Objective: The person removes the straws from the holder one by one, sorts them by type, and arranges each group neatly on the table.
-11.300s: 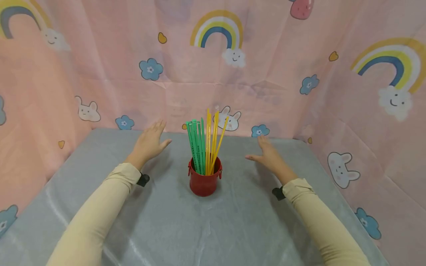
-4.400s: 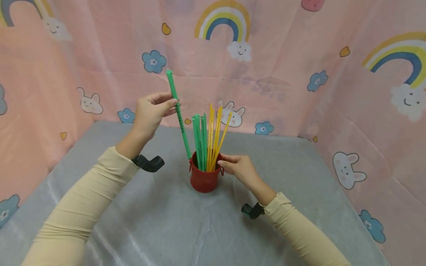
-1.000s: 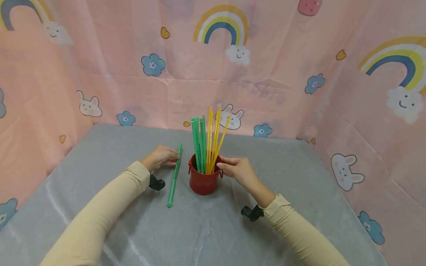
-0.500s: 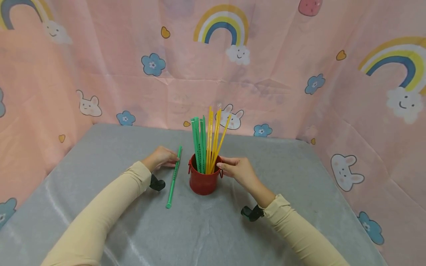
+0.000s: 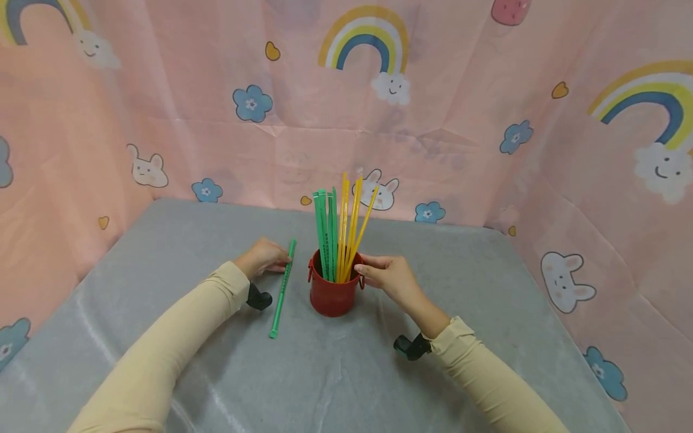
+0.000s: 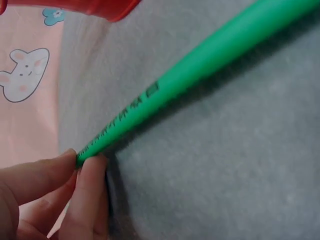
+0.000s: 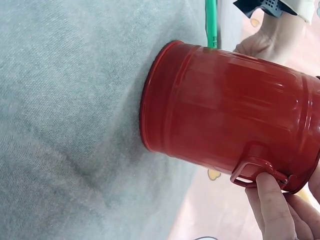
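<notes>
A red metal bucket stands mid-table, holding several green sticks and several yellow sticks upright. My right hand holds the bucket's right rim, a fingertip on its small side handle; the bucket fills the right wrist view. A loose green stick lies flat on the cloth left of the bucket. My left hand pinches its far end, and the left wrist view shows my fingers closed round the tip of the green stick.
The table carries a grey cloth. Pink printed fabric walls with rainbows, bunnies and flowers close in the back and both sides. Black wrist-camera mounts sit at both cuffs.
The green stick that my left hand earlier lifted out of the bucket now lies on the cloth. Over the last second both hands and the stick have barely moved.
</notes>
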A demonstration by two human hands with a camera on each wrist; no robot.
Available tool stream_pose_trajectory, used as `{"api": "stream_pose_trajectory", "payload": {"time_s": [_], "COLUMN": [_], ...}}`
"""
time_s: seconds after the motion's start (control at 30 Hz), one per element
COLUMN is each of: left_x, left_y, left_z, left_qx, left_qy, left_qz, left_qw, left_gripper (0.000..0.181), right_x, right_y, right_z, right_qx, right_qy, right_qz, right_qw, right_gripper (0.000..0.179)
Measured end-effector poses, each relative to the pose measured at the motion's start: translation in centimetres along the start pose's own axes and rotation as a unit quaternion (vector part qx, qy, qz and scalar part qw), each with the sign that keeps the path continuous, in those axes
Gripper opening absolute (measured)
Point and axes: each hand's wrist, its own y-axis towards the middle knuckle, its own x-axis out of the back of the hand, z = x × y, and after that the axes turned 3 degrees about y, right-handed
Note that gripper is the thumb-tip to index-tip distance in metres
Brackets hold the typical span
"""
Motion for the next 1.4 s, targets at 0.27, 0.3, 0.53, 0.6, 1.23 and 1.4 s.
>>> {"api": "stream_pose_trajectory", "payload": {"time_s": [0.27, 0.3, 0.53, 0.6, 1.23, 1.4], "left_x": [-0.4, -0.3, -0.4, -0.3, 1.1, 1.0], "left_y": [0.5, 0.8, 1.0, 0.8, -2.4, -2.9], "left_z": [-0.2, -0.1, -0.3, -0.3, -1.6, -2.2], "left_qx": [0.009, 0.004, 0.015, 0.013, -0.044, -0.101], "left_qy": [0.005, 0.005, 0.05, 0.064, -0.026, -0.041], "left_qz": [-0.032, -0.032, -0.061, -0.064, -0.047, -0.036], "left_qw": [0.9994, 0.9995, 0.9968, 0.9958, 0.9976, 0.9934], "left_gripper": [0.028, 0.024, 0.028, 0.029, 0.032, 0.037], "right_x": [0.1, 0.1, 0.2, 0.2, 0.2, 0.2], "right_y": [0.6, 0.6, 0.7, 0.7, 0.4, 0.5], "right_z": [-0.8, -0.8, -0.8, -0.8, -0.5, -0.6], "right_qx": [0.001, 0.002, 0.005, 0.003, 0.0, 0.006], "right_qy": [0.005, 0.004, -0.001, -0.002, 0.003, 0.007], "right_qz": [-0.001, -0.001, 0.0, -0.001, 0.0, 0.004], "right_qw": [1.0, 1.0, 1.0, 1.0, 1.0, 1.0], "right_gripper": [0.042, 0.042, 0.041, 0.041, 0.041, 0.04]}}
